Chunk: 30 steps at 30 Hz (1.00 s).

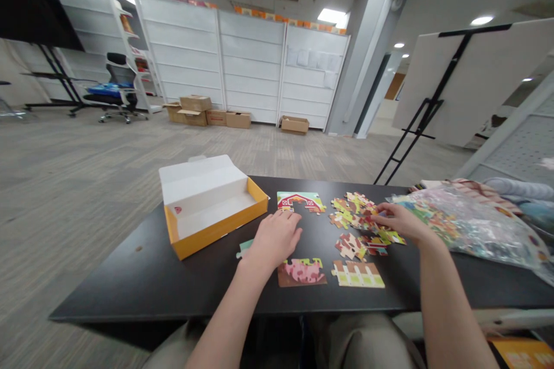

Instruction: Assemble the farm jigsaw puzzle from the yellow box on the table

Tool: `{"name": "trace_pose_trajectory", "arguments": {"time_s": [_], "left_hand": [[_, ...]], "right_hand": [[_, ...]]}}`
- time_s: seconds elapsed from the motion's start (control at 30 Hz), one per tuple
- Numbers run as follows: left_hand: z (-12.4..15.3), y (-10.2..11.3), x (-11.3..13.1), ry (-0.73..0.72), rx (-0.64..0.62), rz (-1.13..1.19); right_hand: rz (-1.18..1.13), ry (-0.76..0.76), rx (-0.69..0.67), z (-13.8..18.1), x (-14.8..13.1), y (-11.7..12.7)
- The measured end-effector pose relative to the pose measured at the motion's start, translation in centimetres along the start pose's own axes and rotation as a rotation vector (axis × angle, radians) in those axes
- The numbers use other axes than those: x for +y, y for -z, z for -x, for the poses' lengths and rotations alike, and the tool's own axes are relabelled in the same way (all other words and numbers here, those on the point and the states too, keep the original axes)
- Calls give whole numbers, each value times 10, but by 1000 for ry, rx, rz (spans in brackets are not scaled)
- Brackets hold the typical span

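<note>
My left hand [279,235] lies low over the table, fingers stretched out and slightly bent, at the lower left edge of a joined puzzle section with a red barn [298,200]. Part of that edge is hidden behind the fingers. A pale green puzzle piece [244,248] shows beside my left wrist. My right hand [402,222] is at the pile of loose puzzle pieces [352,207], thumb and forefinger closed around a small, partly hidden puzzle piece [382,214]. Closer to me lie a joined pink pig section [302,272] and a joined fence section [358,274].
An open yellow box [220,229] with a white inside stands at the left of the black table [208,294]. Clear plastic bags [471,222] of colourful pieces lie at the right. Cardboard boxes [194,110] and white shelving [251,63] stand across the room.
</note>
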State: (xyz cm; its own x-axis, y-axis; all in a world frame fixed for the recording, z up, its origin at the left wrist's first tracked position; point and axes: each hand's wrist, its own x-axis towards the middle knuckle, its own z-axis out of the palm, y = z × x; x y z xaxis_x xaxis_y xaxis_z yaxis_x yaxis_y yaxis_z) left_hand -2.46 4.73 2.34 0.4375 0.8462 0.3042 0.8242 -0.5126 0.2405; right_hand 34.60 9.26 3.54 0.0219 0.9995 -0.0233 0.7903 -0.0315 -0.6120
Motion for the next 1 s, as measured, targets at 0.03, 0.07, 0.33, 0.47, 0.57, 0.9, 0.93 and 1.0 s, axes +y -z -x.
{"name": "trace_pose_trajectory", "arguments": {"time_s": [0.03, 0.07, 0.33, 0.47, 0.57, 0.9, 0.93, 1.0], "left_hand": [[-1, -2, 1, 4, 7, 49], [-1, -4, 3, 12, 16, 114], [-10, -24, 12, 79, 84, 842], [-7, -17, 7, 112, 98, 966], [-1, -8, 0, 161, 79, 921], [17, 7, -27, 328, 75, 349], [17, 8, -28, 347, 59, 283], [18, 10, -29, 368, 25, 181]], "right_hand": [[-73, 40, -17, 5, -9, -3], [-151, 87, -64, 10, -19, -6], [-317, 342, -423, 2, -119, -49], [-397, 335, -426, -6, -128, -59], [-455, 287, -310, -9, -110, -61], [-10, 44, 521, 22, -50, -18], [24, 23, 528, 27, -48, -14], [109, -48, 516, 34, -42, -9]]}}
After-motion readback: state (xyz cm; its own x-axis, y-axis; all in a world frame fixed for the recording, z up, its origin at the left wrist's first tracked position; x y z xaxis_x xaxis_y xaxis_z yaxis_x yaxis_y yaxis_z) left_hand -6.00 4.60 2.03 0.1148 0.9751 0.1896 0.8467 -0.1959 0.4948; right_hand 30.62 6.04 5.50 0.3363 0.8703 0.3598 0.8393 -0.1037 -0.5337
